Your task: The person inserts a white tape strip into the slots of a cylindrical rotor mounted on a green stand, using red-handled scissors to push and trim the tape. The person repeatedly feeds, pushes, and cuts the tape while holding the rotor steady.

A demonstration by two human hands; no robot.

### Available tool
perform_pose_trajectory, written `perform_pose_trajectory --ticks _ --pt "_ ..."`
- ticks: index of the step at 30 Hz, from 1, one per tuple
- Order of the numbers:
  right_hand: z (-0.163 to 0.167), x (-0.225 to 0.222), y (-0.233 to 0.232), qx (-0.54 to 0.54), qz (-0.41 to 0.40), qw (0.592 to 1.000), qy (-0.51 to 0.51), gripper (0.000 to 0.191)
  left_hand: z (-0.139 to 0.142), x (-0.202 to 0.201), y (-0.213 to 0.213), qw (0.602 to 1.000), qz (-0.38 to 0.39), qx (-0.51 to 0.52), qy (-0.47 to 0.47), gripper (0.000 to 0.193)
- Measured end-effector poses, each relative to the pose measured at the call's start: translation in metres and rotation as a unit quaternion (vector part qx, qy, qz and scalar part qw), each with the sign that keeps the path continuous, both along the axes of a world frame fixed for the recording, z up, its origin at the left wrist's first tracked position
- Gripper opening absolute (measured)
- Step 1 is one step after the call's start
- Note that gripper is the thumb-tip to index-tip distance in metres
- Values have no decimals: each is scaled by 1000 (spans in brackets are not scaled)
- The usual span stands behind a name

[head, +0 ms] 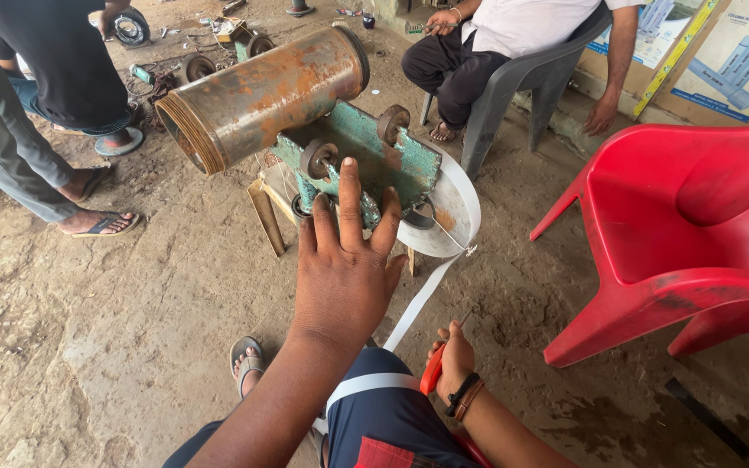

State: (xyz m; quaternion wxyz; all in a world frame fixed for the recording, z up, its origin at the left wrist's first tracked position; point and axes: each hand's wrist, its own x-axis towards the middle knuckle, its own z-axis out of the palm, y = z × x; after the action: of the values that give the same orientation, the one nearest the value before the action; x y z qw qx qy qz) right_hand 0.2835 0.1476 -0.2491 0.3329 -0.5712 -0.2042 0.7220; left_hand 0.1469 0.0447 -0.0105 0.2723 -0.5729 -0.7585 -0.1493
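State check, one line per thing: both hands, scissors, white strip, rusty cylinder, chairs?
left hand: open, fingers spread, fingertips on the green metal base
right hand: closed around orange-handled scissors
white strip: looped beside the base, tail trailing down over the knee
rusty cylinder: lying on its side on the base, open end showing
red chair: upright, unoccupied
grey chair: a person is sitting in it

Rusty cylinder motor housing [262, 95] lying tilted on green frame [366, 165]; white strip [418, 299] trailing; orange-handled scissors [432, 371] gripped.
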Motion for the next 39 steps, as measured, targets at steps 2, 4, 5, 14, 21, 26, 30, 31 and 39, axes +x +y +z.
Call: perform_pose_trajectory --ticks 2,4,5,14,21,26,30,31,39 --pt "0 0 0 1 1 1000 -3 42 0 0 0 1000 -2 7 3 80" --pt "-1 -1 0 1 0 1000 -4 42 -1 -1 0 1000 -4 11 3 80" --pt "-1 -1 0 1 -1 1000 -3 42 -1 -1 -1 1000 -4 11 2 80" --pt "-2 -1 1 -4 -3 1000 -5 41 -1 -1 -1 1000 -6 11 1 80" --pt "-5 0 2 2 1 1000 -7 41 0 -1 -1 1000 -4 9 -1 80" --pt "-13 1 4 2 5 1000 -11 42 -1 -1 -2 1000 -4 5 -3 79" --pt "-22 2 7 3 4 1000 -7 42 -1 -1 -2 1000 0 1 -1 80" --pt "-24 2 8 3 3 1000 -9 42 -1 -1 -2 1000 -1 2 0 79" --pt "-35 3 12 1 -3 1000 -15 41 -2 -1 -3 1000 -6 6 -9 78"
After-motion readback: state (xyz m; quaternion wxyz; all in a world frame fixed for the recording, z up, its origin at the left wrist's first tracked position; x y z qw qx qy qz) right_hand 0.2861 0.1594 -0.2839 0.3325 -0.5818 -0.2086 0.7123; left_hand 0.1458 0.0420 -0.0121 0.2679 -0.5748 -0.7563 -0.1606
